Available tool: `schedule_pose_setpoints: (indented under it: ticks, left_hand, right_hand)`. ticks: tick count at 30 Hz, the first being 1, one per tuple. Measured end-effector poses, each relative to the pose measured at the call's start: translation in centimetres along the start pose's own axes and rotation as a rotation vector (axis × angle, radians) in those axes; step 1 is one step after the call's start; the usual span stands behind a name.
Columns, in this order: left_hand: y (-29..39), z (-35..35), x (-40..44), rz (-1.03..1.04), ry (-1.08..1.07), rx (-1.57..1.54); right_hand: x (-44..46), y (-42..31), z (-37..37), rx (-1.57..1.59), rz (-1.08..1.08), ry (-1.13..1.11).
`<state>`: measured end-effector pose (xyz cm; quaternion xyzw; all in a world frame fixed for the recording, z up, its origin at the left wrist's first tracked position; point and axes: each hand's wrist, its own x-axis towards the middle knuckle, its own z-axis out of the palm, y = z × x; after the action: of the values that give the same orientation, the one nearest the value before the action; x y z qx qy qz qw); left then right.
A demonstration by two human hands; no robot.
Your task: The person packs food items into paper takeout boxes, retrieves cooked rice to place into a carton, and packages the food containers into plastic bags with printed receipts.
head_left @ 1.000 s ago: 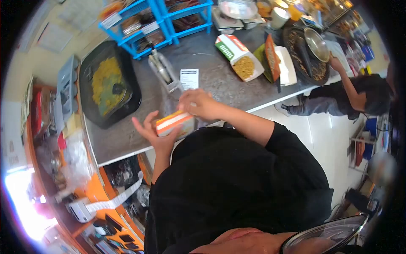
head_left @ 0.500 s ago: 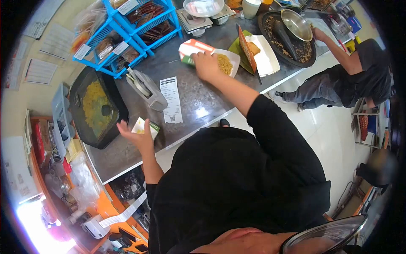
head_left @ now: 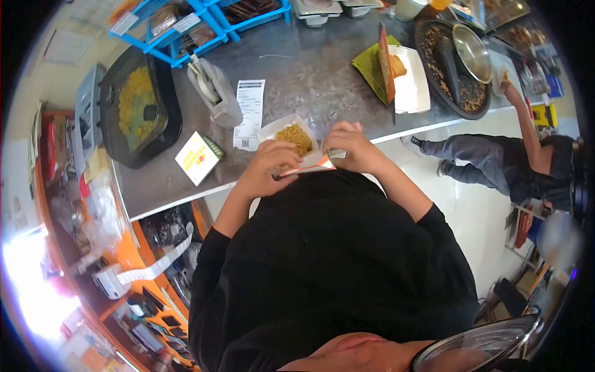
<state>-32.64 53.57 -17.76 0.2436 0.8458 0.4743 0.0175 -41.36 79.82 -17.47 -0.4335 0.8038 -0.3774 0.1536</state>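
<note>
A white paper takeaway box (head_left: 268, 128), its orange-printed lid folded open towards me, stands at the counter's front edge. Yellow-brown noodles (head_left: 291, 136) fill the bottom of it. My left hand (head_left: 269, 166) is closed on its left near corner, fingers curled over the side. On the opposite corner my right hand (head_left: 353, 149) holds the box with bent fingers; the thumb is partly hidden. To the left sits a smaller closed white and green carton (head_left: 197, 159) with yellow and orange print. A printed receipt (head_left: 249, 108) lies just behind the noodle box, beside a grey tape dispenser (head_left: 215, 99).
A black pan (head_left: 173, 121) of yellow food stands at the left. Blue baskets (head_left: 217, 31) line the back. Another open box (head_left: 418, 80) with a banana leaf (head_left: 369, 65) sits right, near a dark tray (head_left: 477, 111). A co-worker (head_left: 520, 155) stands at the far right.
The noodle box has come from the back of the counter to the front edge, between both hands. My left hand has left the small carton, which now stands closed.
</note>
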Motion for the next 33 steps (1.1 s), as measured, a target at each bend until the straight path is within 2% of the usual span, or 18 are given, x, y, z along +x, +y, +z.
schedule_pose_setpoints:
  ticks: [2,5,7,8,12,15,17,18,20,23,26,28,31,33]
  left_hand:
    - [0.6,1.0,-1.1,-0.134,0.089,-0.184]
    - [1.3,1.5,-2.6,-0.252,0.264,-0.229]
    - [1.7,1.9,-3.9,-0.331,0.374,-0.125]
    - [1.6,2.2,-4.3,-0.366,0.43,-0.073]
    - [-2.0,4.8,-5.3,-0.782,0.674,-0.348]
    - [-2.9,5.2,-2.4,-0.8,0.968,-0.468]
    - [-4.9,5.9,-1.4,-0.885,0.997,-0.448]
    - [-5.9,6.3,-1.2,-0.929,1.009,-0.439]
    - [-7.4,7.2,-0.7,-0.95,1.031,-0.314]
    - [-7.5,6.8,-0.5,-0.939,1.013,-0.28]
    - [-7.4,5.8,-1.1,-0.872,0.988,-0.341]
    - [-6.2,4.7,-1.5,-0.803,0.936,-0.433]
    - [-5.8,3.8,-2.4,-0.588,0.974,-0.387]
    - [-5.3,3.0,-3.6,-0.558,0.992,-0.472]
  right_hand:
    - [-0.2,-0.2,0.4,0.045,0.032,-0.009]
    - [0.0,0.2,0.5,0.07,0.056,-0.007]
    - [0.1,0.7,0.7,0.054,0.074,-0.004]
    - [0.3,1.0,1.0,0.122,0.111,0.023]
    - [2.3,1.9,3.0,0.292,0.324,0.064]
    - [4.8,2.1,3.1,0.31,0.583,0.0]
    - [5.8,2.5,3.8,0.359,0.728,-0.073]
    - [5.9,3.5,5.1,0.372,0.63,0.04]
    - [5.7,5.7,8.0,0.397,0.435,0.264]
    - [6.2,5.3,7.5,0.913,0.514,0.136]
    - [6.9,4.4,7.8,1.139,0.655,0.108]
    - [7.7,4.1,8.1,1.134,0.572,0.078]
    - [9.6,2.6,8.1,1.096,0.428,0.049]
    - [10.4,1.3,8.1,1.096,0.359,0.006]
